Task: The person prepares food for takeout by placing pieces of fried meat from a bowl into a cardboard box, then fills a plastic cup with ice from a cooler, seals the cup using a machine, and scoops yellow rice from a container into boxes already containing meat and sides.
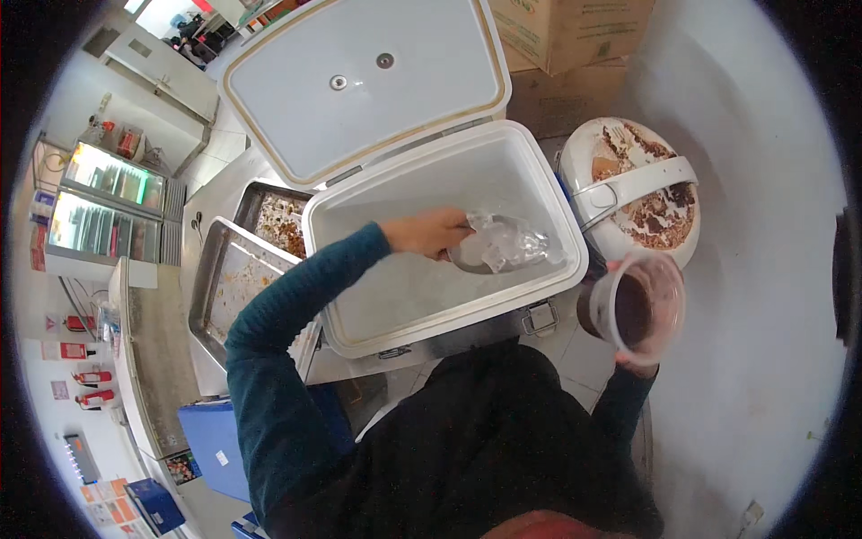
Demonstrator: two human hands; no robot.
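My left hand [431,232] is inside the open white insulated cooler box [377,269], its fingers closed at the near end of a scoop [461,259] that carries clear ice [508,246]; the scoop's handle is hidden by the hand. To the right of the box, my right hand [636,364] holds a clear plastic cup [650,306] with dark brown liquid in it. The cup is tilted towards the camera, and most of the fingers are behind it. The box's lid [363,87] stands raised on its hinges at the far side.
Two soiled metal trays [225,269] lie left of the box on a steel table [202,357]. A white handled container with a stained, peeling top [606,145] stands at the right beside the wall [754,269]. Cardboard boxes [572,34] are behind. Blue bins [212,445] stand at lower left.
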